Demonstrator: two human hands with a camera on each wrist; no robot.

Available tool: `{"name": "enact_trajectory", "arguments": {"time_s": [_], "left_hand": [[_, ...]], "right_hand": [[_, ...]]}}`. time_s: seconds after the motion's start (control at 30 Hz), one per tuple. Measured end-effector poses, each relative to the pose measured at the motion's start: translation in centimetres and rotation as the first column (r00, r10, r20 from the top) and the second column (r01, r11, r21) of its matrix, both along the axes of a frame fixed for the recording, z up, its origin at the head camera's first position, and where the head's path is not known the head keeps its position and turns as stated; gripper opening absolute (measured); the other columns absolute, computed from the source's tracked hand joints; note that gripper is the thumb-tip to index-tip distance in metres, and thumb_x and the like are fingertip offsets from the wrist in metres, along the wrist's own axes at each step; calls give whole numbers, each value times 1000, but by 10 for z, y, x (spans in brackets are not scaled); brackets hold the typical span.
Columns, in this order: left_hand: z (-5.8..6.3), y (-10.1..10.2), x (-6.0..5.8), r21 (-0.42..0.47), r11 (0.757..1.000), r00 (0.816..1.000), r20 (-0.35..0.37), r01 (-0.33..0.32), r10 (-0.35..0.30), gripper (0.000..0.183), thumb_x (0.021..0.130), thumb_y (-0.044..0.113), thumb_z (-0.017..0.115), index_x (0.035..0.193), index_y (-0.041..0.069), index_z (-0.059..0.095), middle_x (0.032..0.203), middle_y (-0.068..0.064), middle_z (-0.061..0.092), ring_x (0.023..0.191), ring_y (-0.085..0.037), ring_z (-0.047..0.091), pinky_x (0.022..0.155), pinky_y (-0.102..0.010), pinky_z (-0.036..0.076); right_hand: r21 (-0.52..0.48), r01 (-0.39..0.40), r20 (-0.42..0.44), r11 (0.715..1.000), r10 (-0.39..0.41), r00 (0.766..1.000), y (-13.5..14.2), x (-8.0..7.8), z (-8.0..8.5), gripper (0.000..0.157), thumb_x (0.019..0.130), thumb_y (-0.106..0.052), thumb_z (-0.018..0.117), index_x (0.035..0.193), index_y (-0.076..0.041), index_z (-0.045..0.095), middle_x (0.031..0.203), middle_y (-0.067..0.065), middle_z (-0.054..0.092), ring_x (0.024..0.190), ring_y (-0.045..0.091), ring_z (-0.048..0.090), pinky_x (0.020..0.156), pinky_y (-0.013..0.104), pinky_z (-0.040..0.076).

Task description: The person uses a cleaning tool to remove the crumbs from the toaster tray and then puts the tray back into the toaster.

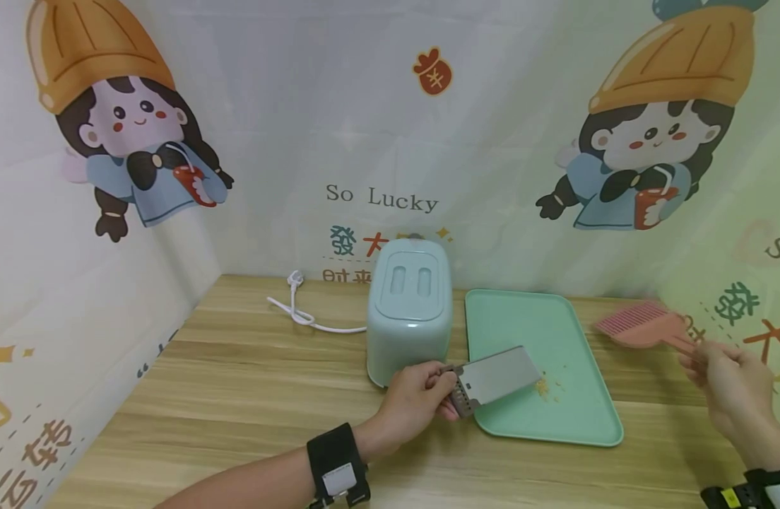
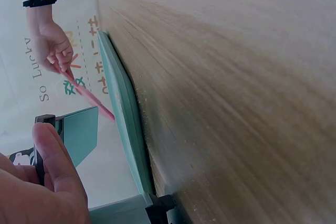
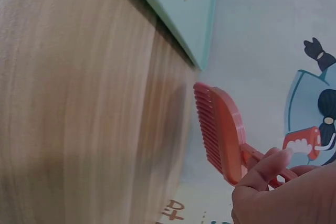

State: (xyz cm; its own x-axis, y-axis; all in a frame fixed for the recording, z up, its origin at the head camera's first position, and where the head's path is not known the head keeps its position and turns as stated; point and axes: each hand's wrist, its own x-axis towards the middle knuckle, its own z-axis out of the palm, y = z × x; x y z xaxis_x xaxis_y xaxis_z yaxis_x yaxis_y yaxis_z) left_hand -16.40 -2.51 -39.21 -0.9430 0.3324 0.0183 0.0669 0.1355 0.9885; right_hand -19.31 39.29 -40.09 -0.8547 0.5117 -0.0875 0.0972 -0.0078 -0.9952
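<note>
My left hand (image 1: 415, 401) grips the dark, slotted end of a flat metal crumb tray (image 1: 503, 375), thumb on top. The crumb tray's far end reaches over the left side of a mint-green tray (image 1: 520, 322), beside a small heap of yellowish crumbs (image 1: 542, 388). Just behind the left hand stands a pale blue toaster (image 1: 408, 339) with its top lid on. Off to the right, my right hand (image 1: 733, 385) holds a pink hand brush (image 1: 647, 326) by its handle. In the right wrist view the row of bristles (image 3: 207, 124) faces the table side.
From the toaster's left side a white cord (image 1: 335, 329) runs to a plug (image 1: 294, 278) near the back edge. A printed cloth (image 1: 492, 170) hangs close behind the wooden table (image 1: 256, 403) and at both sides.
</note>
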Motion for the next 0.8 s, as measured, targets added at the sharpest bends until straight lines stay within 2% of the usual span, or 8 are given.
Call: {"name": "enact_trajectory", "arguments": {"time_s": [0.2, 0.3, 0.37, 0.4, 0.5, 0.67, 0.73, 0.8], "left_hand": [[1, 1, 0, 6, 1000, 1000, -1, 3, -3, 19, 99, 10, 53, 108, -4, 62, 79, -10, 68, 66, -23, 66, 70, -50, 57], [1, 1, 1, 10, 1000, 1000, 1, 0, 0, 18, 99, 10, 53, 107, -4, 62, 78, -10, 68, 65, -23, 66, 70, -50, 57], [1, 1, 0, 10, 1000, 1000, 2, -3, 3, 18, 99, 10, 53, 106, -3, 62, 78, -9, 68, 65, -23, 66, 70, -50, 57], [1, 1, 0, 10, 1000, 1000, 3, -3, 3, 18, 99, 10, 53, 106, -3, 62, 78, -9, 68, 65, -23, 66, 70, -50, 56], [0, 1, 0, 7, 1000, 1000, 0, -2, 2, 18, 99, 10, 52, 105, -3, 62, 77, -9, 68, 65, -23, 66, 70, -51, 56], [-1, 0, -1, 0, 1000, 1000, -8, 0, 0, 18, 99, 10, 52, 105, -3, 63, 77, -9, 68, 65, -22, 66, 70, -51, 56], [-1, 0, -1, 2, 1000, 1000, -7, 1, -1, 18, 99, 10, 52, 105, -3, 63, 78, -9, 68, 65, -22, 66, 70, -51, 56], [-1, 0, -1, 5, 1000, 1000, -4, 3, -3, 18, 99, 10, 52, 106, -3, 63, 78, -9, 68, 65, -22, 66, 70, -50, 57]], "right_hand": [[-16, 53, 81, 998, -51, 995, 4, 1, -8, 11, 100, -18, 46, 104, -9, 51, 84, -10, 60, 62, 3, 59, 53, 15, 53], [154, 49, 127, 987, -69, 990, 4, 1, -9, 28, 100, -22, 47, 113, 3, 49, 103, 6, 58, 59, 2, 59, 53, 17, 54], [351, 23, 168, 936, -87, 982, 3, 1, -9, 42, 100, -27, 48, 119, 10, 44, 111, 21, 57, 56, 4, 60, 50, 20, 54], [460, -4, 187, 888, -92, 978, 3, 2, -9, 47, 100, -29, 48, 121, 12, 42, 111, 26, 57, 55, 7, 61, 48, 22, 54], [725, -87, 196, 683, -85, 977, 4, 4, -10, 52, 100, -31, 47, 123, 16, 41, 82, 26, 65, 49, 16, 60, 41, 28, 49], [929, -136, 134, 345, 30, 991, 8, 6, -11, 39, 94, -19, 55, 106, 18, 55, 56, 15, 60, 39, 17, 47, 33, 31, 36], [957, -148, 133, 248, 76, 988, 9, 6, -13, 36, 92, -18, 60, 99, 17, 60, 47, 10, 53, 35, 15, 40, 32, 28, 31], [966, -175, 156, 190, 114, 981, 10, 7, -14, 40, 92, -23, 62, 95, 16, 62, 42, 3, 49, 36, 13, 39, 33, 27, 30]]}}
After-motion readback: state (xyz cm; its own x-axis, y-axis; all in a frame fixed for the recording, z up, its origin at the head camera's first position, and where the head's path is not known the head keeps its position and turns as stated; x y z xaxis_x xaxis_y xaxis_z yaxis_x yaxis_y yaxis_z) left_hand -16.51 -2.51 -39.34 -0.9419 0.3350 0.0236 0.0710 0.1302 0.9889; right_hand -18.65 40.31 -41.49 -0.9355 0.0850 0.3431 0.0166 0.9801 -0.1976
